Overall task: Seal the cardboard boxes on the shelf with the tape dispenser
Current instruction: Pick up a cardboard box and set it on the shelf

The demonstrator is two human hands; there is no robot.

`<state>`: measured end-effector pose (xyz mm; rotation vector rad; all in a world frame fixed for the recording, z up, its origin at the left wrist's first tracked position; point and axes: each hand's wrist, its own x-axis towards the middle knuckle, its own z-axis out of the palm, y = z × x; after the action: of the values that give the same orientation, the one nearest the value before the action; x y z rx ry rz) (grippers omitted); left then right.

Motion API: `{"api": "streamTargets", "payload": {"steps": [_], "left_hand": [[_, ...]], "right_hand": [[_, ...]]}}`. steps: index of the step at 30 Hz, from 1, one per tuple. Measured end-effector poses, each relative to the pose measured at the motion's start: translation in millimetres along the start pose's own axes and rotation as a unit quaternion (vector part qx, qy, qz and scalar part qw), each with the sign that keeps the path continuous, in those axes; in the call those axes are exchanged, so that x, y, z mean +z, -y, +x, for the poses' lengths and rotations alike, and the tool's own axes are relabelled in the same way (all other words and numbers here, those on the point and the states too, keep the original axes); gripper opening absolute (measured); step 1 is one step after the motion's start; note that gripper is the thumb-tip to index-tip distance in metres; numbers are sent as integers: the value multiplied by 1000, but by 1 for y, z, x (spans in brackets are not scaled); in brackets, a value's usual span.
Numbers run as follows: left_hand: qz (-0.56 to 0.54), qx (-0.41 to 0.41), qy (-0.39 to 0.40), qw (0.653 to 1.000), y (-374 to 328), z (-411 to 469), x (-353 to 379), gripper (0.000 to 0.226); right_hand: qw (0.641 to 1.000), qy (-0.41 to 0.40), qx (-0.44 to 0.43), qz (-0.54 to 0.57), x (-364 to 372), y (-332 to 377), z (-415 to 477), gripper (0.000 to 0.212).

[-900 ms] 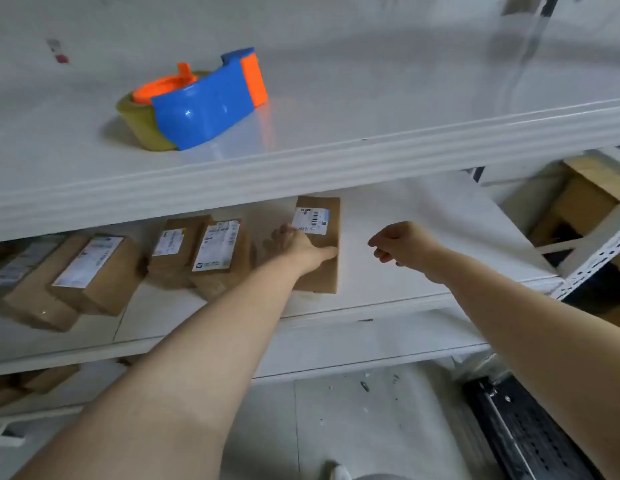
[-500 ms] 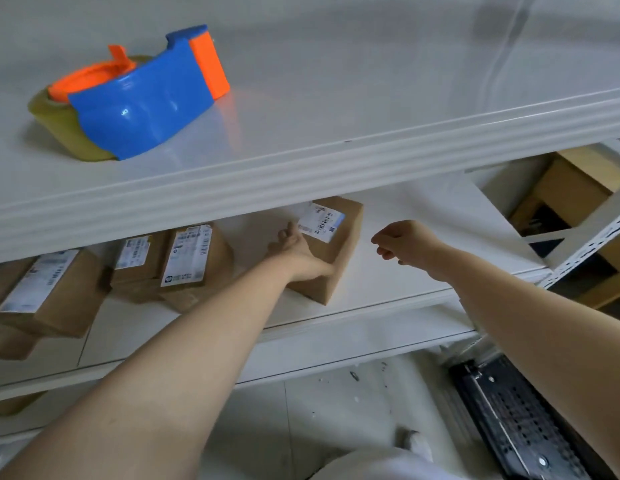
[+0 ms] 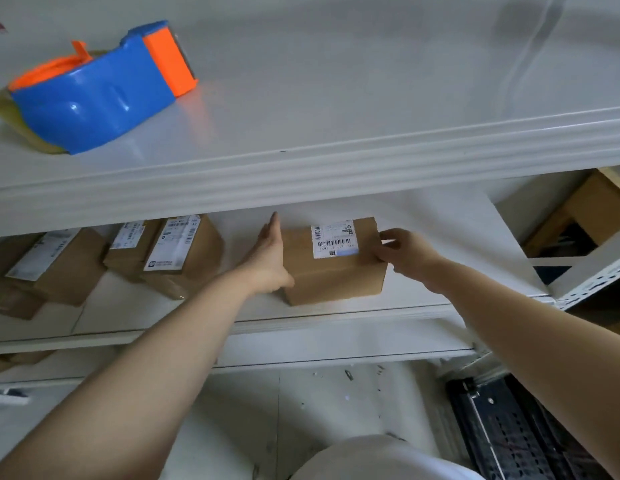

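Since the earlier frame the right hand (image 3: 402, 249) has reached the brown cardboard box with a white barcode label (image 3: 332, 275); its fingers curl over the box's upper right edge, the grip closed on it. The left hand (image 3: 270, 258) lies flat against the box's left side, fingers straight, gripping nothing. This box sits on the white middle shelf (image 3: 336, 313), with three more labelled brown boxes (image 3: 183, 258) to its left. One blue-and-orange tape dispenser (image 3: 93, 95) rests on the upper shelf (image 3: 336, 161).

Matt brown cardboard box (image 3: 331, 275), glossy blue plastic tape dispenser (image 3: 93, 98), smooth white shelf (image 3: 336, 81).
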<state>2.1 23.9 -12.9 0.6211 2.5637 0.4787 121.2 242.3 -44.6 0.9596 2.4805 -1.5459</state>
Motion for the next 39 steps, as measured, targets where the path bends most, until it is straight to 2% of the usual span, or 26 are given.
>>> {"api": "streamTargets", "payload": {"steps": [2,4,6,8,12,13,15,16,19,21,23,26,29,31,33,36,37,39], "left_hand": [[-60,-75,-56,994,1,0,7,116],[-154,-110,-60,980,3,-1,16,109],[-225,-110,-60,966,5,-2,25,95],[-295,-105,-81,946,0,-9,30,68],[-378,-111,-97,914,-11,-19,35,46],[-397,-131,-85,904,-13,-22,36,51],[-412,-189,-57,889,-16,-27,40,75],[-400,-210,-49,891,-17,-29,44,77],[-342,-229,-69,909,-20,-31,63,48],[-341,-229,-87,907,-22,-32,70,43],[-350,-219,-88,907,-23,-32,70,41],[-357,-200,-70,910,-23,-34,65,30],[-355,-164,-108,914,-20,-34,62,37],[-340,-146,-149,917,-17,-33,61,45],[-337,-152,-164,915,-15,-34,61,38],[-427,-189,-131,875,-14,-37,60,9],[-453,-196,-124,861,-15,-38,59,6],[-467,-202,-122,852,-12,-38,61,35]], "right_hand": [[999,15,-9,27,1,-4,-1,48],[999,19,-22,41,1,-8,-1,62],[998,22,-34,52,-1,-11,0,75],[996,35,-42,70,-4,-13,-1,80],[992,56,-56,101,-14,-19,-7,77],[989,60,-48,126,-16,-20,-8,71],[979,85,-10,183,-18,-24,-11,52],[975,100,11,199,-17,-26,-12,41],[982,71,53,167,-11,-31,-16,7],[991,25,64,113,-6,-38,-13,24],[990,9,68,124,-4,-40,-12,37],[987,64,59,134,-8,-39,-10,47],[986,73,41,145,-13,-39,-10,50],[985,49,29,160,-14,-38,-13,50],[985,25,19,170,-12,-39,-16,44],[981,3,24,193,-9,-42,-18,36],[973,5,37,226,-9,-43,-17,33],[956,17,65,287,-7,-45,-18,17]]}}
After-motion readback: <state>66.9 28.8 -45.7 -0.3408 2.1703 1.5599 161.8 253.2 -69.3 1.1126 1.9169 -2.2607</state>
